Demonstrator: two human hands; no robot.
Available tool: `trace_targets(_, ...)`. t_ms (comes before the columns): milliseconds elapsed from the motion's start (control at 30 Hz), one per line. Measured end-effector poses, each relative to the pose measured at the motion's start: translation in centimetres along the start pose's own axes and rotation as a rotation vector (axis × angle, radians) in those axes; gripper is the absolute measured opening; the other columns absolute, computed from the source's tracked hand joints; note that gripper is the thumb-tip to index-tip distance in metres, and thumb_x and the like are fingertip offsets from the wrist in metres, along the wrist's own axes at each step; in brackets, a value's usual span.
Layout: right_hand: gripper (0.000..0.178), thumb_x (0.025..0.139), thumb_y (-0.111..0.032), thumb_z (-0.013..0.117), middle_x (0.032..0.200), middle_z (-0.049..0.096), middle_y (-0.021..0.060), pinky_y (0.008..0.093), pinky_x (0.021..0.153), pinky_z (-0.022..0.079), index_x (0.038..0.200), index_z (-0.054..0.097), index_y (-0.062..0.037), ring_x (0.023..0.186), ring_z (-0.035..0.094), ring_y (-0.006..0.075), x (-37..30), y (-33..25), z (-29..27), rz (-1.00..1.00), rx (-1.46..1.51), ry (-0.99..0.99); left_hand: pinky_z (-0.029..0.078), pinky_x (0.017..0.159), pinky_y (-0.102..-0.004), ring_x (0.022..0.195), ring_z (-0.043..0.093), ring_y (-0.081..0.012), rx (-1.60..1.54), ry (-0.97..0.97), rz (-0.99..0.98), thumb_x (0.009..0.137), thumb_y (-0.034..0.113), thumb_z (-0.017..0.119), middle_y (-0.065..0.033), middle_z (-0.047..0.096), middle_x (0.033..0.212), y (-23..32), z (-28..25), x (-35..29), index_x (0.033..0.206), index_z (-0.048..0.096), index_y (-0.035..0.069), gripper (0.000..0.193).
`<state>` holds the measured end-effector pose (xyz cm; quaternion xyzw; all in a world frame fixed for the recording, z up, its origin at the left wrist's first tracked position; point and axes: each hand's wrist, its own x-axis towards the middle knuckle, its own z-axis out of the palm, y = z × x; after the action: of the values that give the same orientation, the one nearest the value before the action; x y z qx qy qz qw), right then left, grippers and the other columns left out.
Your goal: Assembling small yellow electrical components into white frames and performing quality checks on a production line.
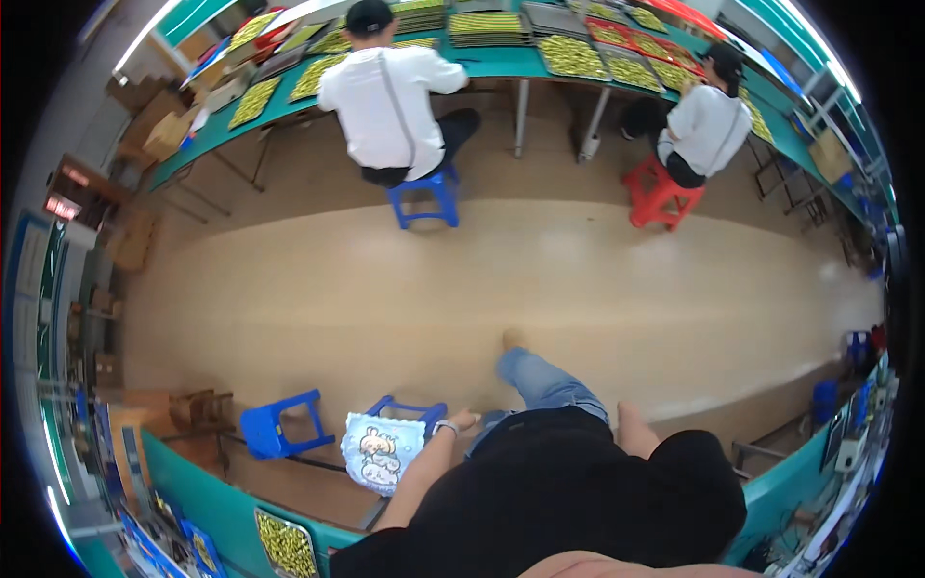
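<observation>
My left hand [465,420], with a band at the wrist, hangs low beside my jeans. Its fingers are too small and blurred to read. Close to it on the left is a blue plastic stool [433,413] with a light blue cushion [377,453] printed with cartoon animals; whether the hand touches the stool I cannot tell. Of my right arm only a short stretch of bare forearm [633,430] shows past the black sleeve, and the right hand itself is hidden. One leg in blue jeans [541,377] reaches forward over the floor.
Another blue stool [279,429] lies tipped at left. A green workbench [183,462] with a tray of small yellow-green pieces [285,544] runs behind me. Across the beige floor [385,279], two people sit on a blue stool [424,200] and a red stool [663,196] at a tray-covered table [501,65].
</observation>
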<state>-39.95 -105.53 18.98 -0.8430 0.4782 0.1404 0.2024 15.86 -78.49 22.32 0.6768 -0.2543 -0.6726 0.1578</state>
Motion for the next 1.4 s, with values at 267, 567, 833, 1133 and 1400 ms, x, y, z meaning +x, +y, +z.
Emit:
trace_targets(267,0.025,0.094,-0.017,0.059,0.105,0.072,0.0200,0.0465,0.094,0.052,0.112,0.072,-0.0035,0.107,0.066,0.0359,3.1,-2.8,-14.3,0.586,0.169,0.114,0.052,0.094,-0.0454,0.112,0.066,-0.0325,0.065,-0.382,-0.069,0.097,0.036,0.060,-0.0194,0.068,0.130,15.5,-2.8,17.9,0.134,0.063,0.002,0.050)
trace_targets(567,0.043,0.089,-0.023,0.058,0.121,0.068,0.0280,0.0487,0.103,0.050,0.126,0.067,-0.0019,0.121,0.062,0.0422,59.0,9.7,-45.6,0.611,0.494,0.258,0.052,0.093,-0.0452,0.110,0.067,-0.0300,0.020,0.165,0.095,0.096,0.019,0.055,-0.0149,0.072,0.113,63.4,-17.1,45.2,0.122,0.068,-0.001,0.034)
trace_targets(833,0.039,0.095,-0.023,0.056,0.108,0.073,0.0179,0.0424,0.075,0.056,0.129,0.062,-0.0058,0.091,0.072,0.0259,85.2,6.3,-53.6,0.717,1.170,0.095,0.046,0.086,-0.0350,0.109,0.063,-0.0211,-1.443,-0.251,-0.155,0.104,0.020,0.049,-0.0039,0.069,0.118,88.6,-27.6,57.9,0.112,0.062,0.012,0.017)
trace_targets(1133,0.041,0.098,-0.027,0.053,0.122,0.069,0.0200,0.0484,0.090,0.053,0.131,0.057,-0.0022,0.107,0.069,0.0359,110.0,13.1,-65.0,0.915,1.456,0.124,0.045,0.097,-0.0376,0.119,0.061,-0.0201,-1.280,-0.072,0.116,0.107,0.031,0.049,0.0018,0.067,0.125,117.3,-42.7,77.7,0.124,0.058,0.016,0.025)
trace_targets(1400,0.032,0.100,-0.014,0.045,0.115,0.071,0.0200,0.0407,0.079,0.056,0.127,0.058,-0.0025,0.097,0.072,0.0333,144.4,15.4,-86.4,0.786,1.640,0.140,0.045,0.100,-0.0366,0.128,0.057,-0.0216,-1.616,-0.030,0.156,0.107,0.031,0.049,-0.0008,0.062,0.135,142.7,-52.3,96.1,0.125,0.059,0.013,0.027)
